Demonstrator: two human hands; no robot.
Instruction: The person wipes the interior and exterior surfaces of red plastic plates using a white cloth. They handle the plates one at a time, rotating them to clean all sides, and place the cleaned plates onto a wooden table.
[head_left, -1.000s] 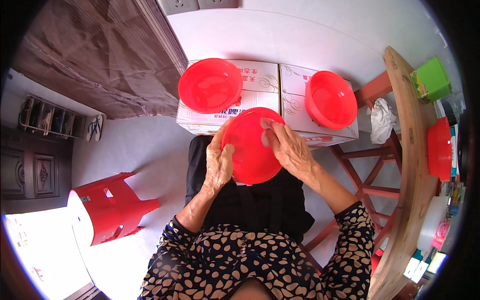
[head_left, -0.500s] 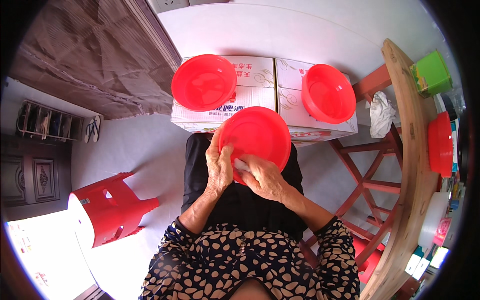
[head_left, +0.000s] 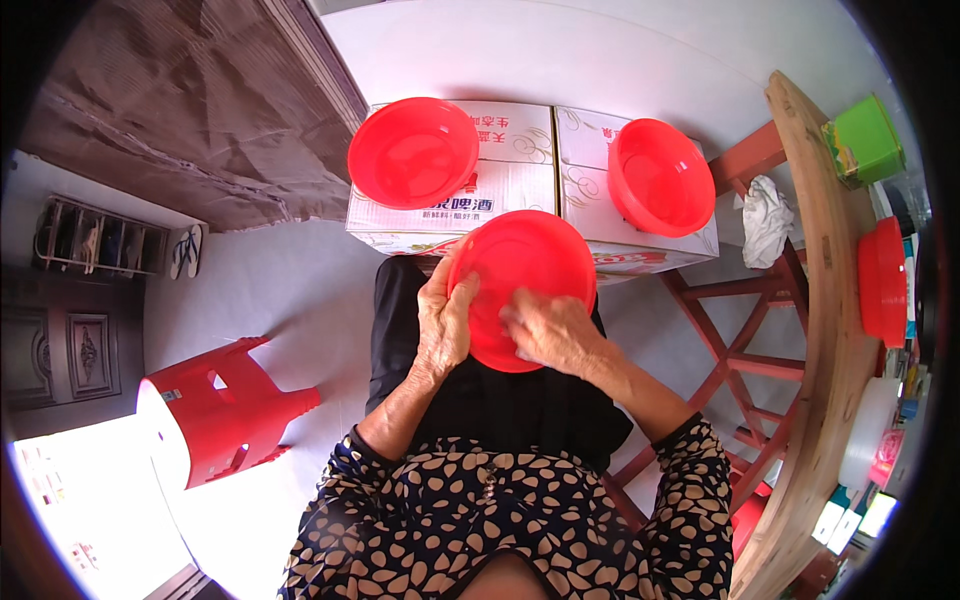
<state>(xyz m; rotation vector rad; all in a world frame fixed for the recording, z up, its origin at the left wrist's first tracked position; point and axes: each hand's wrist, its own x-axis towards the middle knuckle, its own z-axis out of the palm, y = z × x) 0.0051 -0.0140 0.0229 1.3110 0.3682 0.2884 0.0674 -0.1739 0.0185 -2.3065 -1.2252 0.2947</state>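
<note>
A round red plastic basin (head_left: 535, 255) is tipped toward me over my lap. My left hand (head_left: 445, 315) grips its left rim, thumb inside and fingers around the outer wall. Inside the basin, near its lower right wall, my right hand (head_left: 550, 330) is curled and blurred by motion. The small white wad that showed in it half a second ago is hidden by the fingers. Beyond my knees, two more red basins, one at the left (head_left: 415, 155) and one at the right (head_left: 660, 175), stand on white cardboard boxes (head_left: 400, 220).
On the right runs a wooden tabletop (head_left: 825, 330) with a green container (head_left: 865, 140) and a red bowl (head_left: 883, 282). A crumpled white cloth (head_left: 766, 222) hangs at the reddish wooden frame (head_left: 765, 365). A red stool (head_left: 225, 410) lies on its side at the left, with slippers (head_left: 187, 252) farther back.
My right hand has moved from the basin's near left edge rightward across its inside. The basin has shifted slightly right, still in my left hand.
</note>
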